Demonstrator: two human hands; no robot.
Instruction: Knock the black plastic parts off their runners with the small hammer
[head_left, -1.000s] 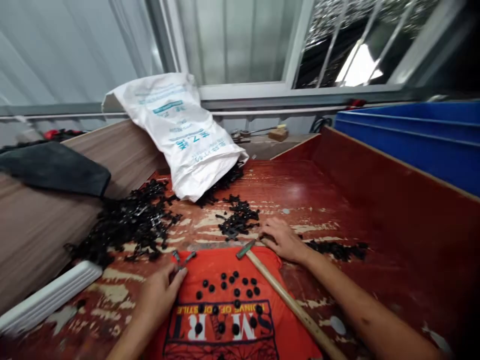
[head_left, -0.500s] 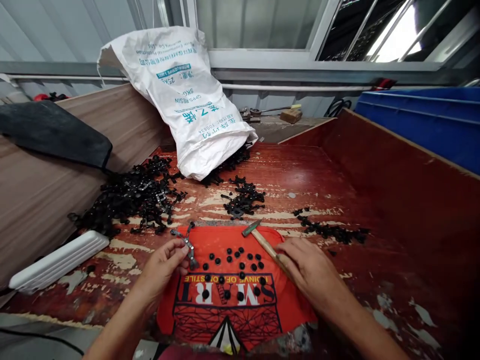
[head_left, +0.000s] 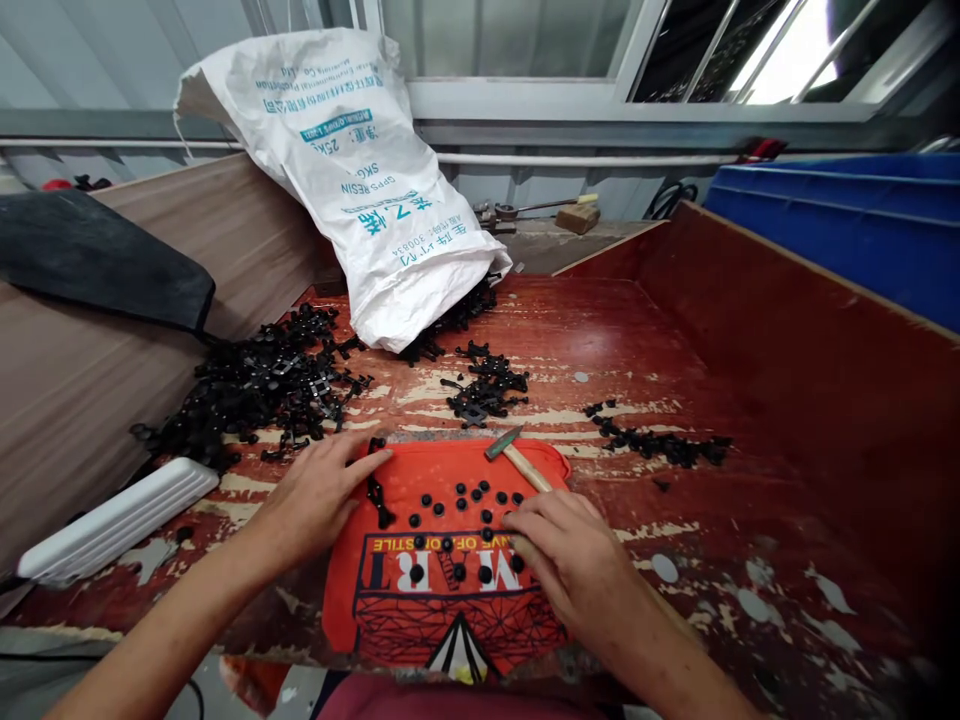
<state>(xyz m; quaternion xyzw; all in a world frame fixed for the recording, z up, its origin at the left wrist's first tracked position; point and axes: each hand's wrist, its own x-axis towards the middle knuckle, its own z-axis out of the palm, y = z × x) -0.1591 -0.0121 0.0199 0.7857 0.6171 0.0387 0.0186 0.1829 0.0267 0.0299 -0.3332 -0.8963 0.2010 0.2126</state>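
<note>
My left hand point(head_left: 319, 490) has its index finger stretched over a black plastic bracket point(head_left: 379, 492) at the left edge of a red printed cloth point(head_left: 349, 600). Its fingers are spread, and the finger partly hides the bracket. My right hand point(head_left: 570, 550) reaches over the cloth with fingertips curled down among small round black caps point(head_left: 461, 504). Whatever is between those fingertips is hidden. A hammer point(head_left: 529, 468) lies with its head at the cloth's far edge; its wooden handle runs beneath my right hand and shows again beside the wrist.
Black brackets are heaped at left point(head_left: 262, 385), with smaller piles in the middle point(head_left: 487, 385) and at right point(head_left: 664, 440). A white sack point(head_left: 397, 200) spills more behind. A white plastic piece point(head_left: 120, 520) lies at left. Boards point(head_left: 795, 330) wall the table; a blue crate point(head_left: 840, 230) stands right.
My left hand has let the bracket down onto the cloth and its index finger has straightened. My right hand has moved left from the hammer handle onto the caps. The view has shifted slightly.
</note>
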